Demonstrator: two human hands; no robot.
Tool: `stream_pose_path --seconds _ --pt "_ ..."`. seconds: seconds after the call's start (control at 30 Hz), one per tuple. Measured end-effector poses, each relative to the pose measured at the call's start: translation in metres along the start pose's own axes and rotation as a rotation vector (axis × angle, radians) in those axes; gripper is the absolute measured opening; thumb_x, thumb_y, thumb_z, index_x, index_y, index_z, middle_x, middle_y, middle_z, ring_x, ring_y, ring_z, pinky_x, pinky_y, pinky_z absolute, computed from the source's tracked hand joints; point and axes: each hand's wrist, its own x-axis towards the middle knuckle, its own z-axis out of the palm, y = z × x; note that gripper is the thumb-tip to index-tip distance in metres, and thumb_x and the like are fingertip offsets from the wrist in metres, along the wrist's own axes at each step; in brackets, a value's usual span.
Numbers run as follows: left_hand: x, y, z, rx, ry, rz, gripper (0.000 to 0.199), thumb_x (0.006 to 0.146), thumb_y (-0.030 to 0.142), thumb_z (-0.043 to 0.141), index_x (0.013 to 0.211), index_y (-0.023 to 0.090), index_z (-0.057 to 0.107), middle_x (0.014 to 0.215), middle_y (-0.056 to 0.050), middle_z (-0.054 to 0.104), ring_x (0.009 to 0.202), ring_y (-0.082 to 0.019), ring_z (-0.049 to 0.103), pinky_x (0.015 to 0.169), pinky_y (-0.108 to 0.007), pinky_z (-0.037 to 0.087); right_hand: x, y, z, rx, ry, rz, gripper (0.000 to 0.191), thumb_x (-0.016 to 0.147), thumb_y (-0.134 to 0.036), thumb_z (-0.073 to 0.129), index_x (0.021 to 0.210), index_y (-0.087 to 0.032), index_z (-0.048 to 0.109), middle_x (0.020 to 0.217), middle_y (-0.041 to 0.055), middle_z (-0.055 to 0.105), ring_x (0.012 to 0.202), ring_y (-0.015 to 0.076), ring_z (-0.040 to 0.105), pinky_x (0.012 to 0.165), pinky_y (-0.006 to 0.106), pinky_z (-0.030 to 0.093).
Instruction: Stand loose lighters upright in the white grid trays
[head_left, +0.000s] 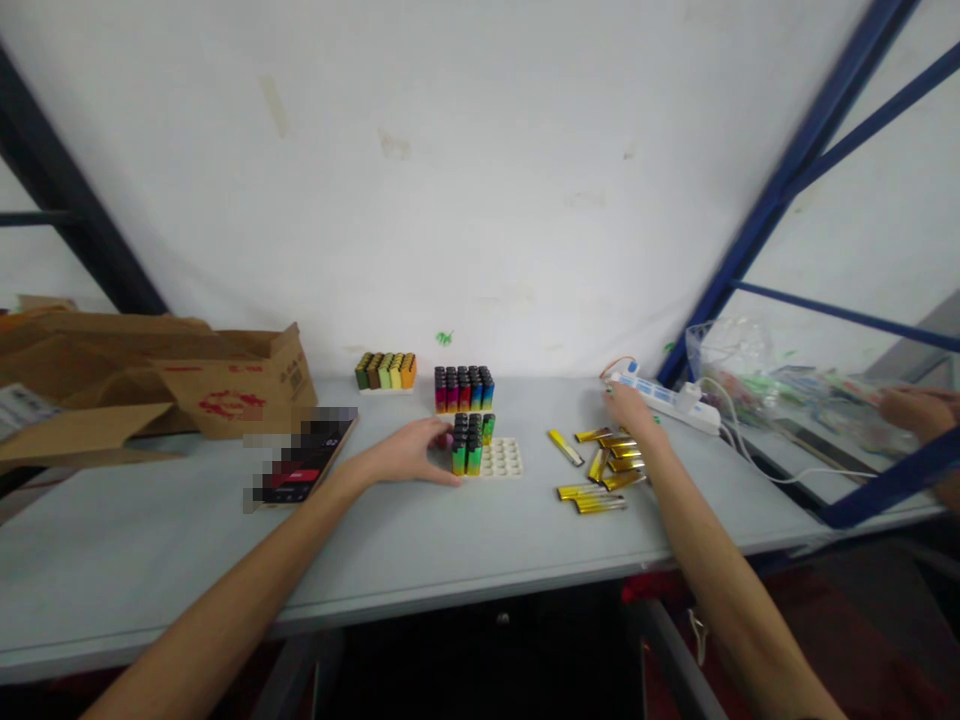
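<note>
My left hand (416, 450) curves around the left end of a white holed tray (506, 458), thumb in front and fingers behind. Green-and-black lighters (466, 450) stand upright in the tray's left part, and holes show at its right. My right hand (634, 412) reaches beyond a loose pile of yellow lighters (619, 465), close to a white power strip (667, 400). Its fingers look drawn together, with a small green spot near the tips; what they hold, if anything, is unclear. Purple, red and blue lighters (465, 390) stand in rows right behind the tray.
Another block of yellow, green and brown lighters (385, 372) stands by the wall. At left are an open cardboard box (240, 385) and a phone (315, 455). A blue metal post (780, 190) rises at right, where another person's hand (919, 412) is near plastic bags (739, 365).
</note>
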Motion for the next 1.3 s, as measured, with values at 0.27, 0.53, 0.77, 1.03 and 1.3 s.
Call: stream_pose_path --seconds 0.27,0.53,0.77,1.03,1.3 --pt "0.0 -0.001 0.0 0.003 -0.005 0.005 0.069 0.063 0.067 0.083 0.108 0.016 0.067 0.105 -0.009 0.07 0.092 -0.028 0.065 0.084 -0.036 0.05 -0.001 0.011 0.014 0.035 0.028 0.037 0.026 0.092 -0.012 0.059 0.114 -0.004 0.07 0.114 0.0286 0.072 0.115 0.0354 0.068 0.098 0.044 0.05" --pt "0.0 -0.001 0.003 -0.022 0.004 -0.021 0.074 0.061 0.068 0.084 0.111 0.016 0.067 0.108 -0.01 0.07 0.095 -0.03 0.065 0.085 -0.037 0.051 -0.011 -0.045 0.004 0.571 -0.166 -0.269 0.026 0.099 -0.033 0.053 0.119 -0.018 0.057 0.105 0.0109 0.075 0.082 0.0181 0.072 0.071 0.03 0.057" --pt "0.001 -0.005 0.004 -0.064 0.014 0.028 0.074 0.062 0.067 0.084 0.116 0.019 0.066 0.108 -0.007 0.071 0.093 -0.027 0.065 0.08 -0.034 0.05 -0.065 -0.131 -0.008 0.988 -0.25 -0.441 0.041 0.097 -0.06 0.05 0.111 -0.023 0.057 0.068 -0.0062 0.052 0.054 0.0106 0.043 0.052 0.023 0.036" --pt "0.001 -0.006 0.005 -0.063 -0.001 0.032 0.075 0.064 0.062 0.085 0.12 0.018 0.064 0.11 -0.009 0.071 0.092 -0.026 0.064 0.081 -0.034 0.05 -0.096 -0.161 0.007 0.741 0.011 -0.467 0.051 0.091 -0.057 0.048 0.056 -0.022 0.034 0.057 -0.0044 0.026 0.056 0.0102 0.028 0.054 0.027 0.02" --pt "0.001 -0.006 0.005 -0.03 0.003 0.011 0.074 0.062 0.069 0.083 0.111 0.017 0.065 0.105 -0.009 0.07 0.092 -0.028 0.064 0.081 -0.034 0.049 -0.096 -0.157 0.011 0.739 0.02 -0.485 0.039 0.088 -0.045 0.045 0.058 -0.023 0.036 0.055 -0.0041 0.033 0.056 0.0113 0.033 0.055 0.026 0.022"
